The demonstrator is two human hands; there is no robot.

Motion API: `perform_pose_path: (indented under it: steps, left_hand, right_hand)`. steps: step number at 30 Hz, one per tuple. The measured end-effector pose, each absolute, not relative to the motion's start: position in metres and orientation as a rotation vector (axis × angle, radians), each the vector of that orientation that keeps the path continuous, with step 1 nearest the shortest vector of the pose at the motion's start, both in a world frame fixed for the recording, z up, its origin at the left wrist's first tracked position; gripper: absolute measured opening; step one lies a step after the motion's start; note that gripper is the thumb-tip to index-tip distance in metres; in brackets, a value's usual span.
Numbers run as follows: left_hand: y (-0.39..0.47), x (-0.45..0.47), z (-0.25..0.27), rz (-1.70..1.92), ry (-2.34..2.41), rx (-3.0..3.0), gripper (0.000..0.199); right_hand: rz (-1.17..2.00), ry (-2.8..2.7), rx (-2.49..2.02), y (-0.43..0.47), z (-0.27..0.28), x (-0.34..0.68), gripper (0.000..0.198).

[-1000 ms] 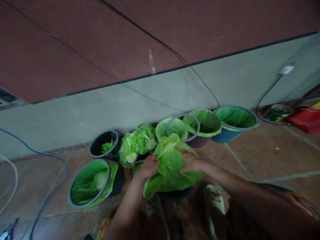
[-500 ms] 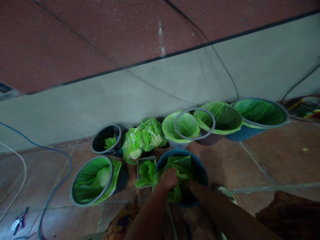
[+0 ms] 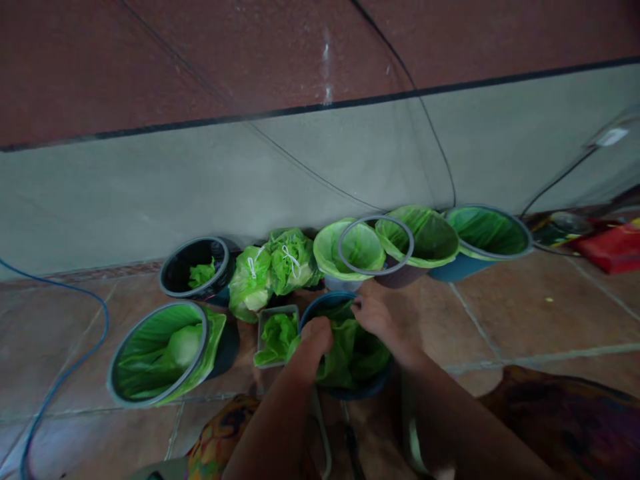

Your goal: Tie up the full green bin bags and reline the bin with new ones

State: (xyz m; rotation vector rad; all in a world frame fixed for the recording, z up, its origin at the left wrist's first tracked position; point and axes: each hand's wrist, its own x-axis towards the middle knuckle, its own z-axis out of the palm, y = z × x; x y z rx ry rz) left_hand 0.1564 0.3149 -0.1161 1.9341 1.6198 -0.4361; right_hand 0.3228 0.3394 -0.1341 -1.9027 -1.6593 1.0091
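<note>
A thin green plastic bag hangs inside a blue bin at the lower middle. My left hand is closed on the bag's edge at the bin's left side. At the far right part of the rim, my right hand has its fingers pinched on the bag's edge. The bin's bottom is hidden under the bag. Just left of it stands a small square container holding green leaves.
Two tied bags of lettuce sit by the wall. A black-lined bin and a green-lined bin stand left. A grey ring rests across lined bins at right. A blue hose crosses the floor.
My right hand has risen from inside the bin to its far right rim. The bag is spread wider across the opening. My left hand stays on the bag, and the view has shifted.
</note>
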Motion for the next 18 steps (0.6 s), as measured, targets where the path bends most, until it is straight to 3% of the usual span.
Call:
perform_pose_path:
  steps: [3,7,9,10,15,18]
  left_hand:
    - [0.317,0.159,-0.117,-0.425,1.633,1.983,0.036]
    - [0.315,0.156,-0.12,-0.453,1.687,1.96,0.035]
    - [0.313,0.154,-0.119,-0.45,1.707,1.945,0.036]
    - [0.313,0.153,-0.118,-0.437,1.711,1.948,0.037]
    - [0.32,0.153,-0.108,-0.183,1.574,2.001,0.038]
    - [0.323,0.151,-0.108,0.042,1.417,1.957,0.041]
  right_hand:
    - [0.966,-1.802,-1.874,0.334,-0.154,0.308,0.042]
    - [1.692,-1.875,-1.499,0.311,-0.19,0.301,0.04]
    - [1.843,-1.894,-1.454,0.305,-0.203,0.308,0.027]
    - [1.831,-1.92,-1.434,0.305,-0.206,0.312,0.024]
    - [1.414,-2.065,-1.305,0.325,-0.19,0.319,0.059]
    - [1.161,-2.131,-1.372,0.339,-0.17,0.317,0.059]
